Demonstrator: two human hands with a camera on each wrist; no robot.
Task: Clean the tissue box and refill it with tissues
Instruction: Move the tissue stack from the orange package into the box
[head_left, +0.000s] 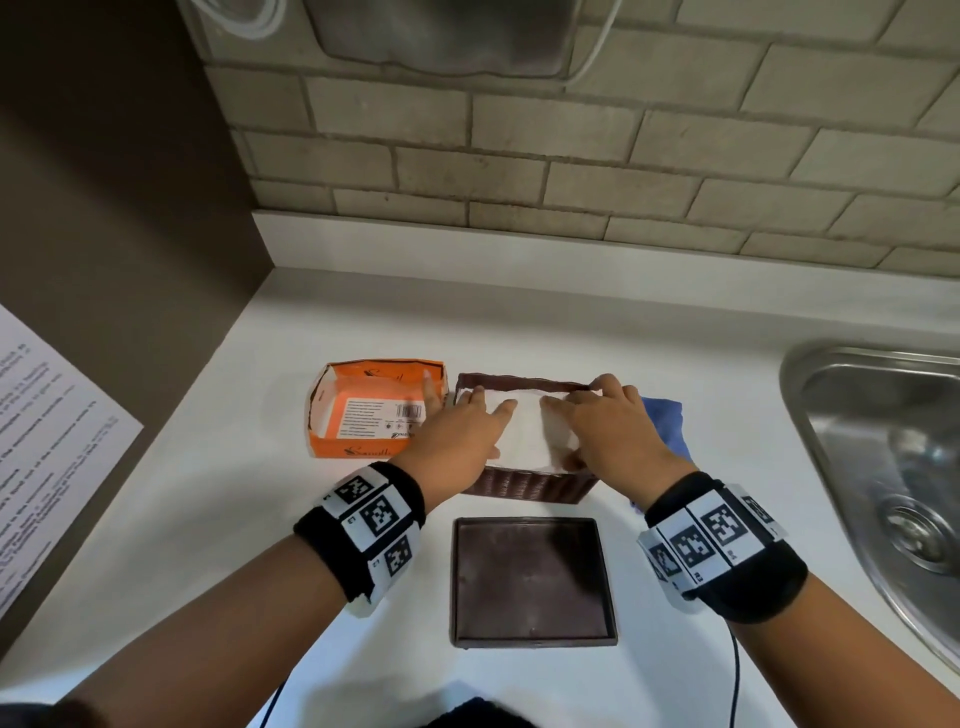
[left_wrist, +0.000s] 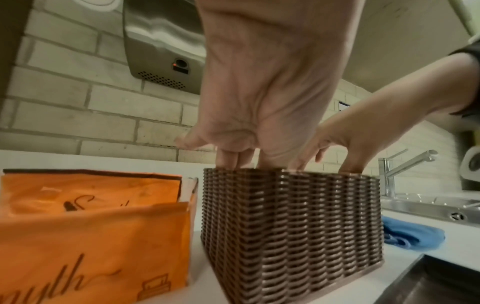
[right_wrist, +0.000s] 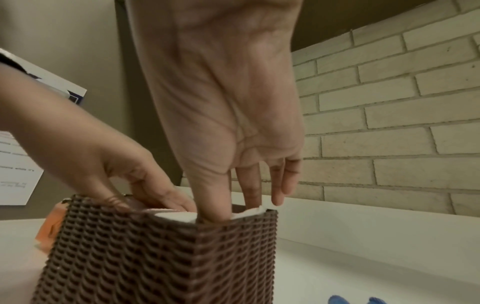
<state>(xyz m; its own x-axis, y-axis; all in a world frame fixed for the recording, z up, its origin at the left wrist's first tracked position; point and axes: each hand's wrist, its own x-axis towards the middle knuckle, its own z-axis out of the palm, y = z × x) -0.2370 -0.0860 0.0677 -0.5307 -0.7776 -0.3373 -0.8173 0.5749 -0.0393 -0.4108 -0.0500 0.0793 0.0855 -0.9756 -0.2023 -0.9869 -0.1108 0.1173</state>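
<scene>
A brown woven tissue box (head_left: 530, 487) stands open-topped on the white counter, with a white stack of tissues (head_left: 525, 434) inside it. My left hand (head_left: 480, 418) lies flat on the left half of the stack, fingers straight. My right hand (head_left: 579, 415) presses the right half, fingers extended down inside the rim. In the left wrist view the left hand's fingers (left_wrist: 233, 160) dip behind the box (left_wrist: 291, 226) wall. The right wrist view shows tissue (right_wrist: 176, 217) level with the box (right_wrist: 155, 257) rim. The box's flat brown lid (head_left: 532, 582) lies on the counter in front of the box.
An opened orange tissue carton (head_left: 363, 410) sits just left of the box. A blue cloth (head_left: 667, 421) lies to its right, and a steel sink (head_left: 883, 467) beyond that. A brick wall with a hand dryer (left_wrist: 161, 45) runs behind; a dark panel with a printed sheet (head_left: 47, 447) stands left.
</scene>
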